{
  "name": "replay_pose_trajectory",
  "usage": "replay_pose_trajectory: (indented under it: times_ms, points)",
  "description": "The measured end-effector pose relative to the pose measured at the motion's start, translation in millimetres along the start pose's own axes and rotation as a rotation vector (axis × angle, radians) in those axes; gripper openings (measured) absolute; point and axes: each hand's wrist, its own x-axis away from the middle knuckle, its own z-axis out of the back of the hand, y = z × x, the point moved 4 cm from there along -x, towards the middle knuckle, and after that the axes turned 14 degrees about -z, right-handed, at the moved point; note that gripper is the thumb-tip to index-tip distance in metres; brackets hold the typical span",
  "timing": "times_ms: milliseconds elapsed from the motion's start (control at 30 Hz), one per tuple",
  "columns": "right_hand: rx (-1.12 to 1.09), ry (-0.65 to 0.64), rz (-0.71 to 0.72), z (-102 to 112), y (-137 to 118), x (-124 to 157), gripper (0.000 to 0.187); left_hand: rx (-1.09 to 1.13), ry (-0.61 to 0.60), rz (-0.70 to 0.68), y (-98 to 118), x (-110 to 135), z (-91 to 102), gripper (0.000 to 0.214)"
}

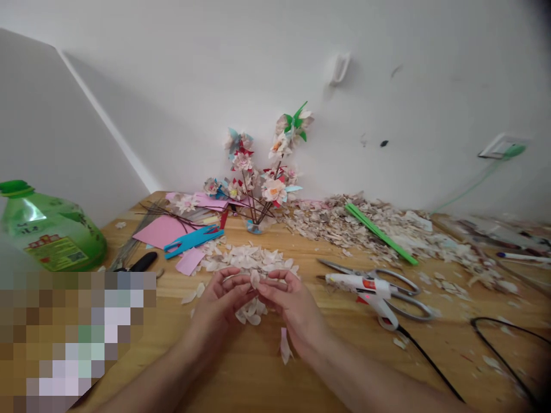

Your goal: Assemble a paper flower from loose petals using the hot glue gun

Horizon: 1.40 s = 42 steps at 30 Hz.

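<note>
At table centre, a small pale petal (255, 279) is pinched between left hand (224, 295) & right hand (288, 301), held just above a petal pile (245, 258), prob. so loose pieces stay within reach. Fingertips of both hands are pressed together on the petal, other fingers curled, barely open. Glue gun (370, 289) & scissors (387, 284) are laid near the right hand; one paper strip (284, 346) is left under its wrist.

Matt paper petals (247, 258) on a smooth wooden table (241, 367); shiny metal scissors (387, 287).
</note>
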Motion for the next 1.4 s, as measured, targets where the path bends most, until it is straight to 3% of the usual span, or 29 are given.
replay_pose_trajectory:
  times_ms: [267, 567, 800, 933, 1033, 1400]
  points:
    - [0.195, -0.053, 0.010, 7.5, -3.5, 6.0, 0.037, -0.039, -0.001, 0.019, -2.8, -0.6, 1.2, 0.041]
    - [0.201, -0.049, 0.060, 10.8, -10.8, -1.2, 0.039, -0.066, -0.042, 0.067, -7.4, 3.6, 0.2, 0.037]
    - [0.375, -0.167, 0.012, 4.9, -13.7, -4.0, 0.035, -0.183, -0.214, 0.170, -16.7, 5.9, 0.7, 0.043]
    - [0.382, -0.133, 0.110, 8.4, -15.0, -1.9, 0.036, -0.176, -0.119, 0.149, -12.1, 4.8, 2.4, 0.046]
    - [0.367, -0.139, 0.104, 11.6, -11.3, -0.2, 0.038, -0.166, -0.038, 0.137, -8.2, 5.0, 3.0, 0.048]
    - [0.329, -0.143, 0.081, 15.7, -10.9, -0.6, 0.042, -0.205, -0.080, 0.152, -10.3, 3.7, 3.3, 0.051]
